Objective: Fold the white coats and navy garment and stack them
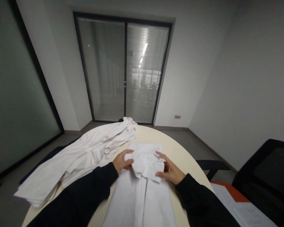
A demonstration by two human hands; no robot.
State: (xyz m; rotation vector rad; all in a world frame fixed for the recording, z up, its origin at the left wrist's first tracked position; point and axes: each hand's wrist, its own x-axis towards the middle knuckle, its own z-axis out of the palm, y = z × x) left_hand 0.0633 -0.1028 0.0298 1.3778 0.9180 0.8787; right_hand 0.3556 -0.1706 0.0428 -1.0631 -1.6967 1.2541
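A white shirt [153, 201] lies lengthwise on the round table, a long seam or placket running down its middle. Its far end is doubled over into a smaller bundle of cloth, with a loose flap toward me. My left hand [123, 161] grips the bundle's left edge, thumb on top and some fingers hidden under the cloth. On the opposite edge, my right hand [171, 170] holds the fabric between thumb and fingers, the index finger stretched along the top. Both hands are level, with the bundle between them.
Another white garment [92, 148] lies rumpled on the left, hanging past the edge of the cream table [180, 154], with dark cloth [49, 156] beneath it. At right stand a black mesh chair [269, 170] and printed papers [241, 208] over something orange [236, 191].
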